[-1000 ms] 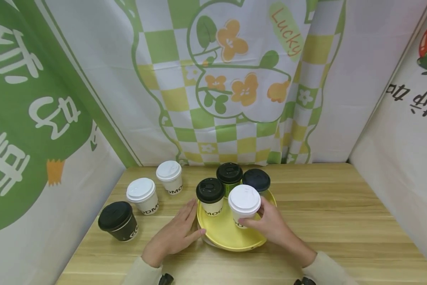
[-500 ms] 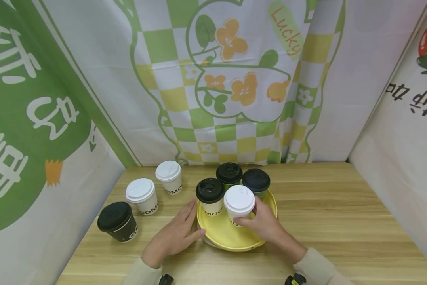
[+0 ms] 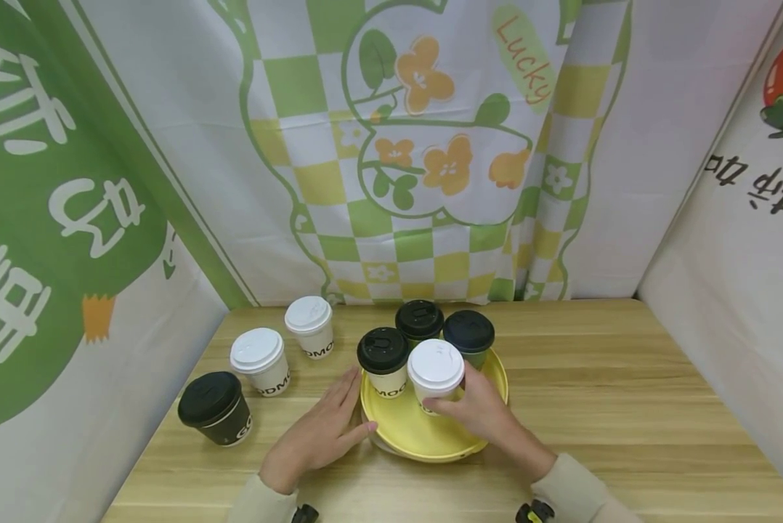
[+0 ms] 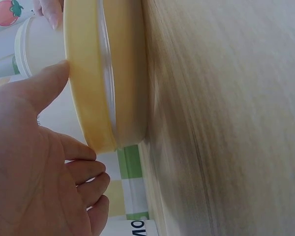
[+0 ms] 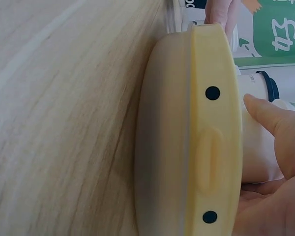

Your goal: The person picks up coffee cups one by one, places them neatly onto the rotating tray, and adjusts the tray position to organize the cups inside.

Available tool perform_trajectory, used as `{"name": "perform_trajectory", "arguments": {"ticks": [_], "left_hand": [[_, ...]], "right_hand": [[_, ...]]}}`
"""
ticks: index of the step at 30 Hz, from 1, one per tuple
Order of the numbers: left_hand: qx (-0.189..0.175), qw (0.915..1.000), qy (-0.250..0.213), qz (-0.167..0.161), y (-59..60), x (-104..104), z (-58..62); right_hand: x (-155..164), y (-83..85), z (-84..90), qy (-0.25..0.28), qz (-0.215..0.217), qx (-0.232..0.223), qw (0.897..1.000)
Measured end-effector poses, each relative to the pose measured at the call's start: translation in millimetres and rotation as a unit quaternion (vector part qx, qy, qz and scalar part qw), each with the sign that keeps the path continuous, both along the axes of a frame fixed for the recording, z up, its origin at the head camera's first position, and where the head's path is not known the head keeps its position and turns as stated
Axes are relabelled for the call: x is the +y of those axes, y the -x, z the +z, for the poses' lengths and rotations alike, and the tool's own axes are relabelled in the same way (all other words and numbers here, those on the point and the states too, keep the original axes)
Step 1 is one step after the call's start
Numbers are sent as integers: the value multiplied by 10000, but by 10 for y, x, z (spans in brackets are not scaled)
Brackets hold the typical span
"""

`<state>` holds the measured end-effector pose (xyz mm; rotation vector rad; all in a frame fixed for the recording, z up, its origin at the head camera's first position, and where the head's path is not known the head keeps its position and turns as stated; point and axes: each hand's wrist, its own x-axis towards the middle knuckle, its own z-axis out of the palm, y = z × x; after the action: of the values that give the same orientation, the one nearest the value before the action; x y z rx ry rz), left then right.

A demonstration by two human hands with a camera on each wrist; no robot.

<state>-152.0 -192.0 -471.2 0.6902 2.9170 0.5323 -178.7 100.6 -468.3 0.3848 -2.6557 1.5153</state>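
Note:
A round yellow tray (image 3: 424, 442) with a low rim stands on the table, its side (image 4: 88, 83) close up in the left wrist view. My right hand (image 3: 481, 408) grips a paper cup with a white lid (image 3: 435, 365), upright over the tray, thumb in front. Whether the cup's base touches the tray is hidden. Around it on the tray are a black-lidded white cup (image 3: 383, 356), another black-lidded cup (image 3: 420, 319) behind, and a dark-lidded cup (image 3: 470, 335) at the right. My left hand (image 3: 319, 432) touches the tray's left rim with fingers and thumb extended.
Left of the tray stand two white-lidded cups (image 3: 261, 359) (image 3: 309, 325) and a black cup (image 3: 216, 408) with a black lid. A patterned curtain (image 3: 398, 254) hangs along the back edge of the wooden table (image 3: 627, 407). White cloth walls flank both sides.
My right hand has shifted slightly left with the white-lidded cup, closer to the black-lidded cup on the tray's left. The left hand stays at the rim.

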Motion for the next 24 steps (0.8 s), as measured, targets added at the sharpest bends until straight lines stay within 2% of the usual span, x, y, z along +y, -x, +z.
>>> {"name": "perform_trajectory", "arguments": {"ticks": [6, 11, 17, 20, 24], "left_hand": [[22, 10000, -30, -27, 0, 9, -5], [36, 10000, -43, -33, 0, 9, -7], [72, 10000, -47, -44, -4, 1, -4], [97, 9999, -60, -52, -8, -4, -4], [105, 9999, -60, -72, -10, -4, 0]], "right_hand": [[90, -97, 65, -438, -142, -257, 9986], [266, -223, 242, -810, -28, -422, 9958], [621, -298, 456, -1433, 279, -209, 9891], [821, -272, 460, -1712, 445, -139, 9841], [1039, -221, 370, -1998, 695, -241, 9771]]}}
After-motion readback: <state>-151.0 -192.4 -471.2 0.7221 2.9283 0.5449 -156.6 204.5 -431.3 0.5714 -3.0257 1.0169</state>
